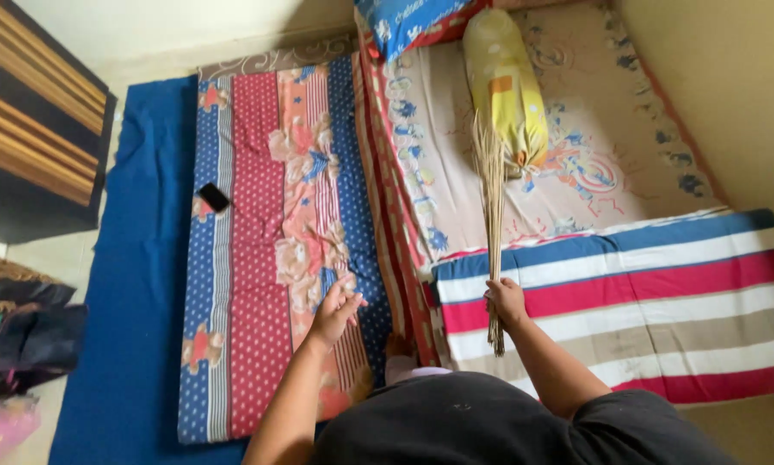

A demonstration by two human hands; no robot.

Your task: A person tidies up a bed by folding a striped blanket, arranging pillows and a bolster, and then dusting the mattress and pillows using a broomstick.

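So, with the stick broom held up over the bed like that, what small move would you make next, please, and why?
Probably lower the broom so its tips meet the patterned sheet beside the yellow bolster. The right hand grips the bundle near its base, bristles pointing toward the bolster, over the striped blanket. The left hand hangs free over the floral mattress.

Your right hand (pixel 506 301) is closed in a fist, thumb side up, with the forearm running down and to the right toward your body. Your left hand (pixel 335 308) is open, fingers loosely spread and pointing away, the bare forearm stretched forward.
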